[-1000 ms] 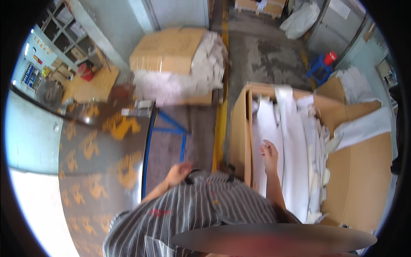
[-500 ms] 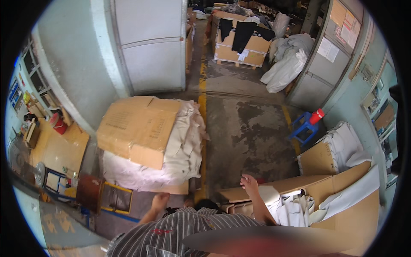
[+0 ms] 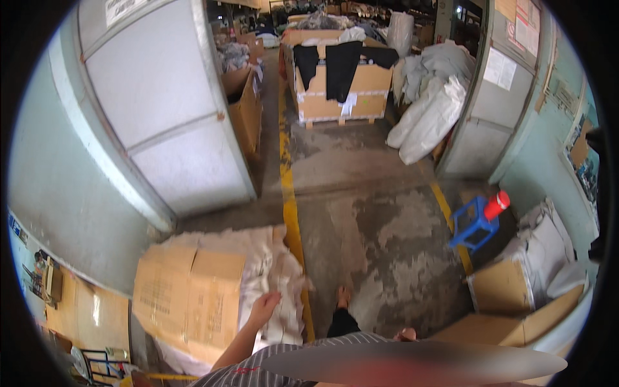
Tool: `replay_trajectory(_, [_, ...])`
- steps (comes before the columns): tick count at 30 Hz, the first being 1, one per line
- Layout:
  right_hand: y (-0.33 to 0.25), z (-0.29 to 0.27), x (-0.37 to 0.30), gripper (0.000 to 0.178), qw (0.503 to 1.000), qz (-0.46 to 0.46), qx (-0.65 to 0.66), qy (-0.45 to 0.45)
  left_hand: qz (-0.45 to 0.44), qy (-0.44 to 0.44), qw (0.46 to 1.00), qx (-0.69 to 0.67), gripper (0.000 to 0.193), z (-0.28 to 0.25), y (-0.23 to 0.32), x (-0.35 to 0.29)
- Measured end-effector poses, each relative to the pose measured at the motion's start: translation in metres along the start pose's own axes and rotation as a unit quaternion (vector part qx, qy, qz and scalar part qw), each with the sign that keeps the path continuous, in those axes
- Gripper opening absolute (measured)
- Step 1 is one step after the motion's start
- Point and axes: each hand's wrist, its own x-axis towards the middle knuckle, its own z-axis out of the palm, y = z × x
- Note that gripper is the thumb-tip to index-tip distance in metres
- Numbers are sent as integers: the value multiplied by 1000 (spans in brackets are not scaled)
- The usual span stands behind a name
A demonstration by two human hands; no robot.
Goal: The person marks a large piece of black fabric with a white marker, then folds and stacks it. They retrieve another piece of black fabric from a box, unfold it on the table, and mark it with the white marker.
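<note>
My left hand hangs over the edge of a low stack of pale, ragged-edged sheets, its fingers curled together with nothing visible in them. I cannot tell whether it touches the stack. A flattened brown cardboard sheet covers much of that stack. At my shirt's lower right a small skin-coloured patch shows, perhaps part of my right hand; its fingers are too hidden to read. One bare foot is forward on the worn floor.
Ahead, a big cardboard bin on a pallet has black cloth over its edge. White sacks lean by the right door panel. A blue stool holds a red container. Open cartons stand at near right.
The view has shifted forward, bringing the doorway and bin closer. My left hand has gone from beside the stack's near edge to over it. My right hand has dropped mostly from sight.
</note>
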Motion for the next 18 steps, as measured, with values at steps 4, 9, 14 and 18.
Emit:
replay_trajectory(4, [-107, -146, 101, 17, 886, 16, 461, 40, -76, 96, 989, 83, 32, -34, -34, 85])
replay_trajectory(9, [-179, -430, 159, 19, 771, 101, 620, 105, -138, 64, 988, 33, 31, -16, -42, 222])
replay_trajectory(14, [-240, -539, 303, 23, 765, 10, 634, 112, -146, 111, 979, -87, 29, -26, 26, 370])
replay_trajectory(18, [-304, -586, 412, 30, 783, 35, 621, 0, -207, 150, 950, -181, 28, -65, 63, 508])
